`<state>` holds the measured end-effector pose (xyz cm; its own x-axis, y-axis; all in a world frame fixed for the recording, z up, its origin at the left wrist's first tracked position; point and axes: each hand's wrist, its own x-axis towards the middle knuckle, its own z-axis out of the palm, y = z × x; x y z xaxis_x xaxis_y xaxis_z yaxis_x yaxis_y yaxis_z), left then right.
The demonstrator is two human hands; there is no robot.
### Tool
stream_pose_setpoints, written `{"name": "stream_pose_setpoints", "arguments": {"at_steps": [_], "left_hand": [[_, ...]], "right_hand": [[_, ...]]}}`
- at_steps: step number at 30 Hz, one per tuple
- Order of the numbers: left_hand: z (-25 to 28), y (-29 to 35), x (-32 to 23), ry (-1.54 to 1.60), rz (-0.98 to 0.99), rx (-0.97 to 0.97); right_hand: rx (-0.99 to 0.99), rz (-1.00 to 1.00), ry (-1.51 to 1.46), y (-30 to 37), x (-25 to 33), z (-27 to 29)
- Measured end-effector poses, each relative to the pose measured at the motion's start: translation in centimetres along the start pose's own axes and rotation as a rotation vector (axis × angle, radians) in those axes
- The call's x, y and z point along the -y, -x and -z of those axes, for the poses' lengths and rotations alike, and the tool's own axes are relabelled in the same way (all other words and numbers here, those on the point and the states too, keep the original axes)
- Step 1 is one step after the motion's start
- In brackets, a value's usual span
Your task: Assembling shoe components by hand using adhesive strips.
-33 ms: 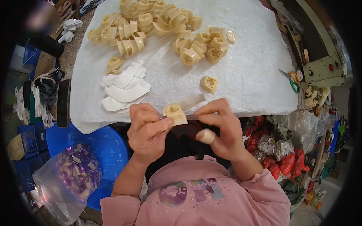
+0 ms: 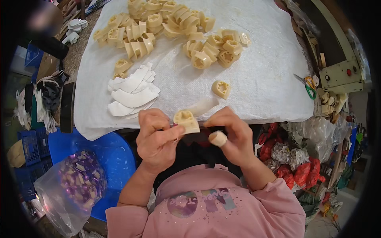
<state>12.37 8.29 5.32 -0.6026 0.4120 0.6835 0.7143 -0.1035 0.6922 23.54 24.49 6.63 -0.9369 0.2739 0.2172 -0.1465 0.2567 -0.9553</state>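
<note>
My left hand (image 2: 156,139) pinches a cream plastic block-shaped shoe heel (image 2: 185,121) between thumb and fingers, its hollowed face showing. A pale, blurred strip (image 2: 204,106) runs from behind this heel toward the knuckles of my right hand (image 2: 232,137). That hand is close beside the heel, its index finger and tan-wrapped thumb apart, with nothing seen between them. One loose heel (image 2: 221,89) rests on the white-covered table (image 2: 262,85) just beyond. Curved white strips (image 2: 135,95) lie fanned out to the left.
Many more heels (image 2: 139,39) are heaped at the table's far side. Scissors (image 2: 308,87) lie at its right edge, near a green-grey machine (image 2: 341,75). On the left, a blue tub (image 2: 115,158) holds a clear bag of purple-and-cream pieces (image 2: 83,178). Red bundles (image 2: 303,172) sit at lower right.
The heel and my left hand sit very slightly farther right in the picture, as does the table's content. My right thumb has shifted a little upward; the left hand's grip is the same.
</note>
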Motion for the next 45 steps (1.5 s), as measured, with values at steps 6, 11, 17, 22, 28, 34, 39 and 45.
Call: {"name": "stream_pose_setpoints", "arguments": {"at_steps": [6,11,17,22,28,34,39,45], "left_hand": [[-1.5,-0.1,-1.3,0.227,0.021,0.013],[-1.9,0.3,-1.2,0.051,-0.136,0.175],[-2.7,-0.1,-2.0,-0.216,-0.17,0.209],[-2.4,-0.1,-1.4,-0.259,-0.061,0.236],[-2.7,0.3,-1.4,0.392,0.174,0.276],[-2.6,-0.1,-1.7,0.227,0.035,0.36],[-2.5,0.8,-1.1,0.152,0.208,0.344],[-3.3,-0.5,-2.4,0.627,0.746,-0.077]], "right_hand": [[-0.225,-0.316,-0.716,1.3,0.0,-2.1],[-0.177,-0.345,-0.641,2.3,0.0,-0.9],[-0.067,-0.293,-0.31,1.2,1.2,-1.0],[0.04,-0.215,-0.091,0.3,0.3,0.1],[0.329,-0.412,-0.614,-1.2,-1.6,2.8],[0.335,-0.303,-0.429,-1.6,-1.0,2.6],[0.257,-0.468,-0.349,-2.1,-0.8,1.5],[0.076,-0.152,-0.437,-1.4,-2.1,1.3]]}}
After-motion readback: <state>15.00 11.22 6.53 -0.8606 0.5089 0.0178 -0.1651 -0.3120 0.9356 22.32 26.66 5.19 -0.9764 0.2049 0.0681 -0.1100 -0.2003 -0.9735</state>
